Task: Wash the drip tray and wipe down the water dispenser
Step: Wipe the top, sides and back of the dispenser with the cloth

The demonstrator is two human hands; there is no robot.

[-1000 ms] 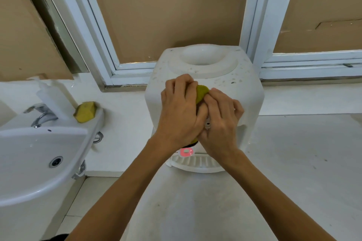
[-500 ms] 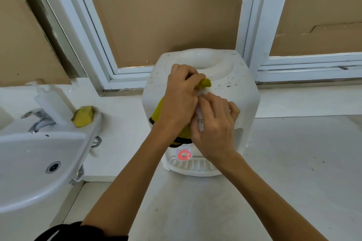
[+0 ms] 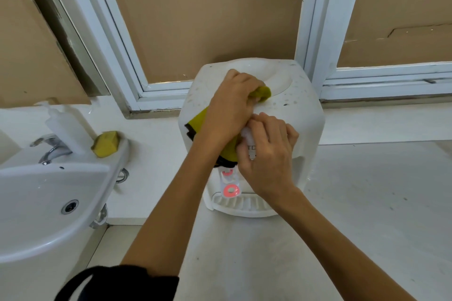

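Observation:
A white tabletop water dispenser (image 3: 303, 115) stands on the counter against the window frame. My left hand (image 3: 230, 107) presses a yellow-green cloth (image 3: 263, 92) with a dark edge onto the dispenser's top front edge; the cloth hangs down the front. My right hand (image 3: 266, 154) rests on the dispenser's front panel with fingers curled, touching something white that I cannot identify. The white slotted drip tray (image 3: 242, 204) sits in place at the base, below a pink-red tap ring (image 3: 231, 190).
A white washbasin (image 3: 36, 205) with a chrome tap (image 3: 50, 148) is at the left. A yellow sponge (image 3: 106, 143) and a white pump bottle (image 3: 63, 124) stand on its rim. Cardboard (image 3: 208, 19) covers the windows behind. The pale counter (image 3: 367, 203) stretches right.
My left hand has moved the cloth up from the dispenser's front to its top edge. The cloth now hangs spread down the front. My right hand stays on the front panel.

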